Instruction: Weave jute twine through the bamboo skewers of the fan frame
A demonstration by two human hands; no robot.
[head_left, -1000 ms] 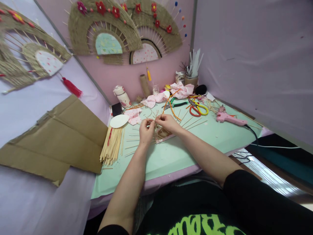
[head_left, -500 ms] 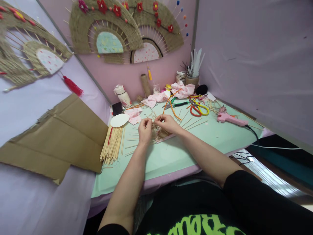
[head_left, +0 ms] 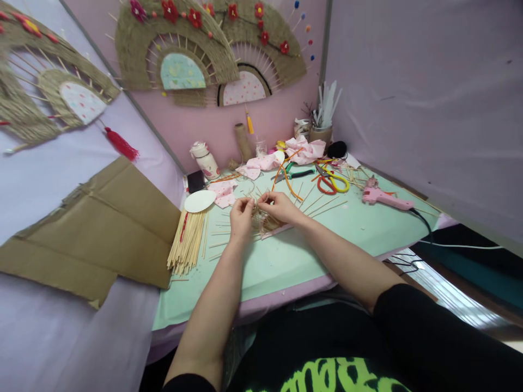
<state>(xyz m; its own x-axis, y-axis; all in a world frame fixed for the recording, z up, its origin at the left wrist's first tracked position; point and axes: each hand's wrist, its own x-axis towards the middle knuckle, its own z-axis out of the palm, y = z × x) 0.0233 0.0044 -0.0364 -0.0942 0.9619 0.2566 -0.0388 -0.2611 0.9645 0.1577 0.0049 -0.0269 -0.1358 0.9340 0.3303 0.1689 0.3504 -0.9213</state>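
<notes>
Beyond the right hand [head_left: 281,206], cutters [head_left: 303,174], scissors [head_left: 329,176], crumpled cloth [head_left: 305,152]

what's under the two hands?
A brownish fan-like piece, its thin sticks spreading to both sides over the green table cover. Parts directly beneath the left hand and right hand are covered; anything they hold is too small to make out.

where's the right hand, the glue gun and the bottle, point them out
right hand [head_left: 281,207]: head view, back of the hand
glue gun [head_left: 388,200]: head view, pink body
bottle [head_left: 207,164]: head view, side below the cap
</notes>
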